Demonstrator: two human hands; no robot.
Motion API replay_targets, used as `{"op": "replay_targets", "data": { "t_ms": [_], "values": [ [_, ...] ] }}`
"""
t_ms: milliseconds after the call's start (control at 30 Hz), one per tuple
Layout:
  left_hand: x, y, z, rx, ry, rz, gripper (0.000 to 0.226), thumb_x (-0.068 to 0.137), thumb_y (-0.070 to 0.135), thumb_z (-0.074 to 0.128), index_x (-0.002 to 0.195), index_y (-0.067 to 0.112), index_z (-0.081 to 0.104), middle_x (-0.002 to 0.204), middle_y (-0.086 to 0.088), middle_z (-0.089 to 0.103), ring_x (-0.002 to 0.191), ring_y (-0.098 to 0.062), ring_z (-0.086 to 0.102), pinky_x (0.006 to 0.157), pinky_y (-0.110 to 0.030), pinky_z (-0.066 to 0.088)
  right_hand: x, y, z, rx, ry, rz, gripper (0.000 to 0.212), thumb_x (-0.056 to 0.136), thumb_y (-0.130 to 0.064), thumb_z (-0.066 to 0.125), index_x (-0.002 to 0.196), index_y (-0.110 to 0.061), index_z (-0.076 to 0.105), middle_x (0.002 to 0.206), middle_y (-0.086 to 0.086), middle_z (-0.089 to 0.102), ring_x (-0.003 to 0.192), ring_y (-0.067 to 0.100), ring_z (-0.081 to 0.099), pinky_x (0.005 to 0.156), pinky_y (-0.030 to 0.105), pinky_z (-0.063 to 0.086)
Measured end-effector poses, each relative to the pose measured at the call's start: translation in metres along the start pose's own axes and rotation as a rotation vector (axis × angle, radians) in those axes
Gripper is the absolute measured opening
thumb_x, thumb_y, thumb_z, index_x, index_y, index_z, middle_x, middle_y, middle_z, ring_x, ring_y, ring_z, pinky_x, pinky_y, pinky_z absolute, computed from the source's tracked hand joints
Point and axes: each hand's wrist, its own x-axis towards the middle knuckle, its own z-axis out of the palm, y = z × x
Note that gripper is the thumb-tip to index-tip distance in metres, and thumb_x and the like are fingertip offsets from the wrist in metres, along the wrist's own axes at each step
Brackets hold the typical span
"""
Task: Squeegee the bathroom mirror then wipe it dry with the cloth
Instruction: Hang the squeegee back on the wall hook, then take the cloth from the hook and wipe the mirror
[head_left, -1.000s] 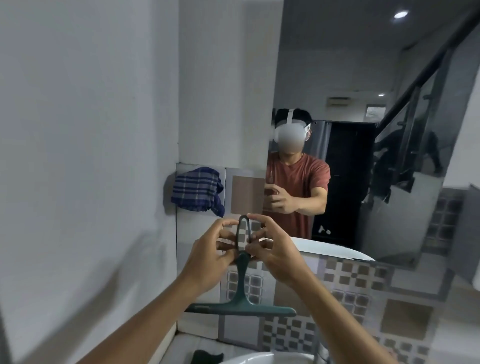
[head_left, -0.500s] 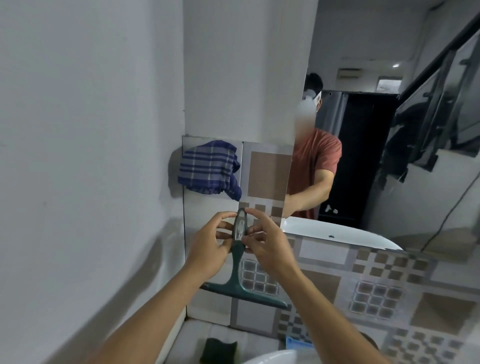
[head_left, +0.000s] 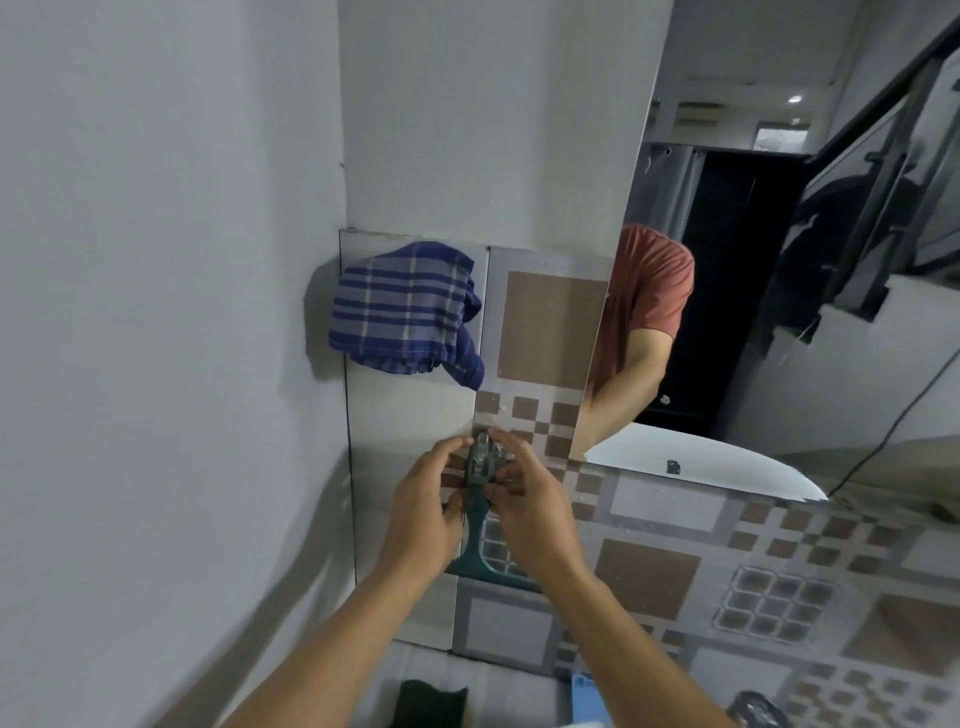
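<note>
Hands meet at the green squeegee (head_left: 480, 512): left hand (head_left: 423, 512) and right hand (head_left: 530, 512) both pinch its handle against tiled wall (head_left: 553, 325), checked cloth (head_left: 402, 309) hanging far left, mirror (head_left: 779, 312) right.

A plain grey-white wall (head_left: 156, 312) fills the left side and meets the back wall (head_left: 493, 130) at a corner. The back wall is painted the same shade above. Lower down it is tiled: a plain pale tile (head_left: 410, 415) by the corner, then grey tiles with brown squares (head_left: 550, 322), running right in a checked pattern (head_left: 649, 577). A pale ledge (head_left: 498, 680) lies under the tiles, with a dark green pad (head_left: 434, 701) on it at the bottom edge. The light is dim and soft, and a broad shadow (head_left: 306, 545) falls across the left wall.
</note>
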Motion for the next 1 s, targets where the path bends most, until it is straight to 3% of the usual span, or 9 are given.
{"op": "replay_targets", "data": {
  "t_ms": [133, 300, 400, 500, 600, 667, 800, 900, 1000],
  "values": [
    [-0.004, -0.006, 0.003, 0.022, 0.025, 0.016, 0.066, 0.085, -0.003, 0.070, 0.134, 0.037, 0.051, 0.125, 0.013, 0.062, 0.110, -0.002, 0.059, 0.092, 0.003, 0.037, -0.003, 0.007, 0.004, -0.052, 0.036, -0.039, 0.086, 0.096, 0.000, 0.061, 0.130, -0.073, 0.035, 0.112, -0.009, 0.067, 0.103, 0.003, 0.065, 0.086, 0.025, 0.059],
    [-0.003, -0.011, 0.006, 0.047, 0.026, 0.037, 0.064, 0.086, 0.001, 0.071, 0.135, 0.036, 0.049, 0.125, 0.011, 0.063, 0.110, -0.003, 0.060, 0.095, -0.001, 0.041, -0.007, 0.008, 0.006, -0.120, 0.054, -0.093, 0.078, 0.097, -0.003, 0.062, 0.139, -0.062, 0.032, 0.121, -0.004, 0.064, 0.108, 0.007, 0.064, 0.092, 0.029, 0.059],
    [-0.002, -0.011, 0.005, 0.047, 0.004, 0.036, 0.065, 0.085, 0.001, 0.072, 0.136, 0.035, 0.049, 0.124, 0.009, 0.063, 0.107, -0.004, 0.061, 0.091, -0.006, 0.047, -0.009, 0.005, 0.001, -0.140, 0.035, -0.077, 0.077, 0.098, -0.004, 0.061, 0.141, -0.060, 0.031, 0.127, -0.004, 0.065, 0.110, 0.007, 0.064, 0.093, 0.020, 0.056],
    [-0.006, -0.006, -0.002, 0.041, 0.007, 0.031, 0.062, 0.085, 0.001, 0.072, 0.134, 0.033, 0.050, 0.119, 0.009, 0.062, 0.102, -0.003, 0.061, 0.086, -0.021, 0.057, -0.014, -0.004, -0.008, -0.200, 0.002, -0.086, 0.073, 0.098, -0.005, 0.061, 0.148, -0.051, 0.033, 0.128, -0.007, 0.066, 0.102, 0.002, 0.064, 0.087, 0.014, 0.053],
    [-0.009, 0.008, -0.019, 0.052, 0.121, 0.061, 0.042, 0.088, 0.010, 0.066, 0.122, 0.034, 0.054, 0.106, 0.014, 0.061, 0.093, 0.000, 0.061, 0.074, -0.019, 0.057, -0.018, -0.022, -0.021, -0.232, 0.016, -0.126, 0.059, 0.099, -0.011, 0.058, 0.147, -0.042, 0.043, 0.127, -0.008, 0.066, 0.093, -0.001, 0.062, 0.087, 0.026, 0.058],
    [-0.009, 0.025, -0.037, 0.064, 0.223, 0.133, 0.024, 0.087, 0.023, 0.058, 0.108, 0.033, 0.056, 0.094, 0.020, 0.059, 0.086, 0.000, 0.061, 0.065, -0.015, 0.053, -0.015, -0.041, -0.030, -0.237, 0.042, -0.156, 0.050, 0.100, -0.014, 0.056, 0.144, -0.036, 0.049, 0.129, -0.007, 0.065, 0.097, 0.002, 0.063, 0.090, 0.032, 0.059],
    [0.010, 0.067, -0.075, 0.169, 0.402, 0.392, 0.019, 0.085, 0.012, 0.054, 0.100, 0.019, 0.063, 0.090, 0.008, 0.063, 0.073, -0.005, 0.054, 0.058, -0.020, 0.049, -0.001, -0.093, -0.044, -0.238, 0.119, -0.247, 0.039, 0.101, -0.022, 0.056, 0.139, -0.027, 0.054, 0.129, -0.004, 0.064, 0.111, 0.012, 0.063, 0.095, 0.037, 0.056],
    [0.046, 0.100, -0.110, 0.300, 0.486, 0.500, 0.021, 0.087, 0.008, 0.054, 0.105, 0.014, 0.064, 0.097, 0.000, 0.065, 0.086, -0.016, 0.059, 0.063, -0.023, 0.048, 0.019, -0.136, -0.050, -0.264, 0.178, -0.356, 0.039, 0.101, -0.030, 0.055, 0.140, -0.027, 0.053, 0.131, -0.004, 0.061, 0.111, 0.013, 0.062, 0.088, 0.030, 0.051],
    [0.077, 0.125, -0.141, 0.444, 0.434, 0.392, 0.033, 0.089, 0.007, 0.051, 0.120, 0.016, 0.060, 0.117, -0.004, 0.063, 0.107, -0.025, 0.055, 0.072, -0.033, 0.051, 0.044, -0.174, -0.054, -0.353, 0.183, -0.444, 0.040, 0.102, -0.032, 0.052, 0.142, -0.024, 0.050, 0.133, -0.001, 0.060, 0.114, 0.019, 0.059, 0.082, 0.027, 0.043]
  ]
}}
